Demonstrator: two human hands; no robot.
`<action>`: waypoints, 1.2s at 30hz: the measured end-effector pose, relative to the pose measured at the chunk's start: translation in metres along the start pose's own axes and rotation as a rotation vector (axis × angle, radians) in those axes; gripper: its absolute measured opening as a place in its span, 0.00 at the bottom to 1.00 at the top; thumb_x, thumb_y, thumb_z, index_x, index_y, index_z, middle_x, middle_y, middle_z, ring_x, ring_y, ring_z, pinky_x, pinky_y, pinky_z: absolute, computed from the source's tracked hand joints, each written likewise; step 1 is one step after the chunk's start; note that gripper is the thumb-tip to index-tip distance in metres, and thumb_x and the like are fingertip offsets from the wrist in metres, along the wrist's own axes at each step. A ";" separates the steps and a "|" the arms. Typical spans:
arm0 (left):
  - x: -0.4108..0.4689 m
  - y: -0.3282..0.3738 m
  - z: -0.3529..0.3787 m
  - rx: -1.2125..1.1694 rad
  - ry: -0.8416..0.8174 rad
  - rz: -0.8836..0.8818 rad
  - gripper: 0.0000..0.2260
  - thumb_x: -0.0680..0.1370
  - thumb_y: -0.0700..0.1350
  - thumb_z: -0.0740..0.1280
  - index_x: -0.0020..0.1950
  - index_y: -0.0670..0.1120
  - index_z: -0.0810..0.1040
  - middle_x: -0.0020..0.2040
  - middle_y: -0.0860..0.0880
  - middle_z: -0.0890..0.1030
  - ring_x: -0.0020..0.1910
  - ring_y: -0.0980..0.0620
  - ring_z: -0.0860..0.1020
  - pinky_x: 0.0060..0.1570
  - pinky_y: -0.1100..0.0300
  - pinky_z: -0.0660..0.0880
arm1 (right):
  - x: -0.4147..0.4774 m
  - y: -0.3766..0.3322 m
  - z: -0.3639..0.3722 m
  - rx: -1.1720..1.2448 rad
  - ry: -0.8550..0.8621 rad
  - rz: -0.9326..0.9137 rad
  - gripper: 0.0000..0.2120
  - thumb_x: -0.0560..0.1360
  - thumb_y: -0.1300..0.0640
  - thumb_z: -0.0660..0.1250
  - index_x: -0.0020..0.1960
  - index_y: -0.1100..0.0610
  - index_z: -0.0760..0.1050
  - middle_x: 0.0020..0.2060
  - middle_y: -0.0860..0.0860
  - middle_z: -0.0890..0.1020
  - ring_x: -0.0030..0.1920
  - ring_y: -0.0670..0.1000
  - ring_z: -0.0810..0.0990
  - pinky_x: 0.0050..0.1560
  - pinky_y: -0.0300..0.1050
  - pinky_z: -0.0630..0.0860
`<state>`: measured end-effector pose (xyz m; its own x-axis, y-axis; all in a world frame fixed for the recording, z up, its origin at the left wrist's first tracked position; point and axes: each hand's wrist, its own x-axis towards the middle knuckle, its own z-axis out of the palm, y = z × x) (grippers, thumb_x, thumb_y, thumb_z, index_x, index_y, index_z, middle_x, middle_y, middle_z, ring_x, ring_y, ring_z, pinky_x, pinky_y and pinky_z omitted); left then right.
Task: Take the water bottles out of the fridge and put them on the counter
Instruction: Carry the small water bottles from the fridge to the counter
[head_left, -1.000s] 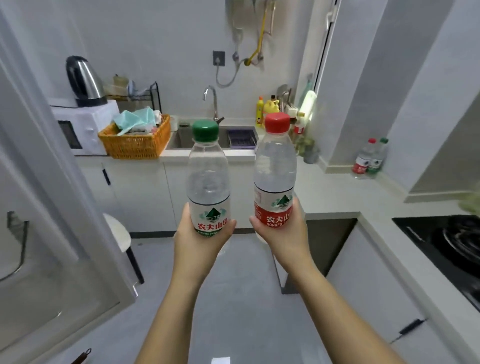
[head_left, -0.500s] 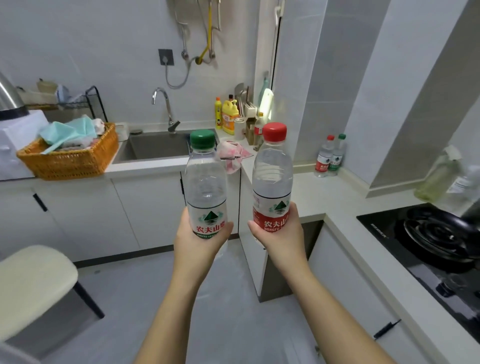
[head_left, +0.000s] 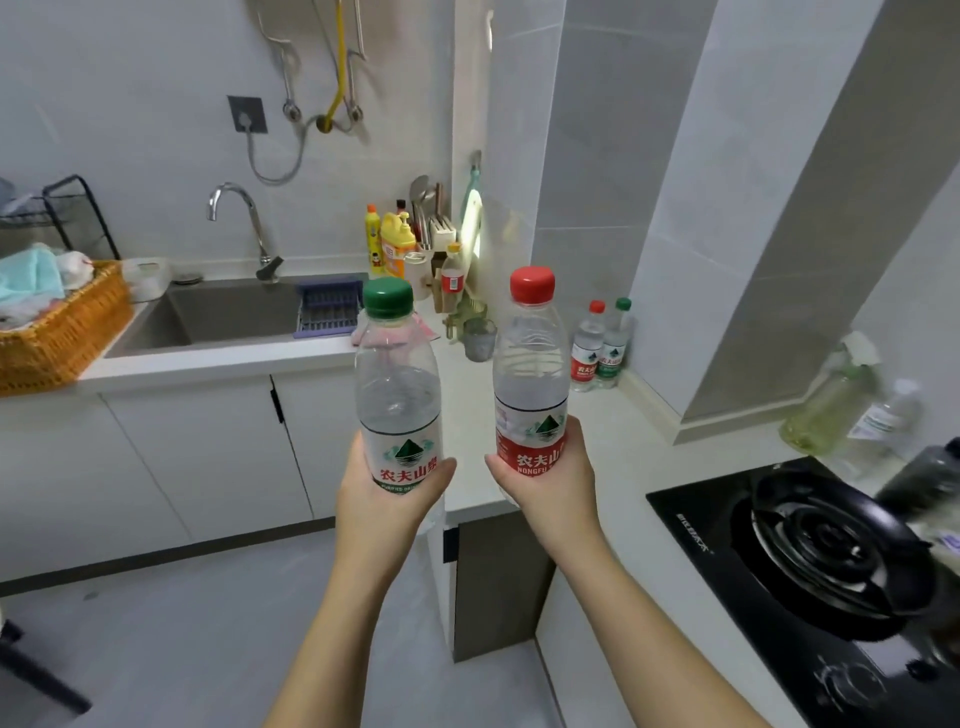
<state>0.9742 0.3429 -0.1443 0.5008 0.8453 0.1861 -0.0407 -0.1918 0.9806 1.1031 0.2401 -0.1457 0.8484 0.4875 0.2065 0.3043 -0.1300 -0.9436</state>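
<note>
A white L-shaped counter (head_left: 641, 452) runs from the left edge to the lower right. Its corner edge juts toward centre frame, with open grey floor (head_left: 208, 623) at lower left. It carries one black stove (head_left: 831, 545), one sink (head_left: 223, 312) and one orange basket (head_left: 62, 332). There are four water bottles. At centre, held upright in the air, the left hand (head_left: 384, 499) grasps the green-capped bottle (head_left: 397, 395) and the right hand (head_left: 545, 483) grasps the red-capped bottle (head_left: 530, 364). Two small bottles (head_left: 589, 348) stand touching by the wall, right of centre.
</note>
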 end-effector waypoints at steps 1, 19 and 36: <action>0.007 -0.003 0.009 0.009 -0.006 -0.001 0.24 0.68 0.45 0.78 0.60 0.53 0.72 0.50 0.54 0.81 0.50 0.53 0.80 0.46 0.56 0.79 | 0.008 0.006 -0.003 -0.004 0.005 0.010 0.30 0.66 0.56 0.79 0.61 0.50 0.67 0.49 0.41 0.76 0.52 0.44 0.77 0.44 0.25 0.71; 0.217 -0.094 0.141 -0.003 -0.309 -0.116 0.18 0.68 0.48 0.73 0.55 0.54 0.72 0.42 0.58 0.82 0.38 0.61 0.80 0.38 0.67 0.77 | 0.208 0.118 0.011 0.049 0.197 0.196 0.27 0.66 0.59 0.79 0.60 0.52 0.70 0.49 0.45 0.82 0.49 0.43 0.82 0.48 0.39 0.79; 0.284 -0.216 0.230 0.330 -0.368 -0.256 0.24 0.60 0.57 0.77 0.51 0.54 0.74 0.50 0.51 0.78 0.50 0.51 0.79 0.51 0.47 0.78 | 0.278 0.251 0.019 -0.124 0.208 0.484 0.22 0.63 0.55 0.80 0.49 0.46 0.72 0.46 0.45 0.82 0.45 0.44 0.81 0.39 0.36 0.75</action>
<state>1.3241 0.5098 -0.3172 0.7304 0.6668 -0.1478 0.3658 -0.1993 0.9091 1.4073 0.3597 -0.3301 0.9682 0.1671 -0.1860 -0.1048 -0.4042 -0.9087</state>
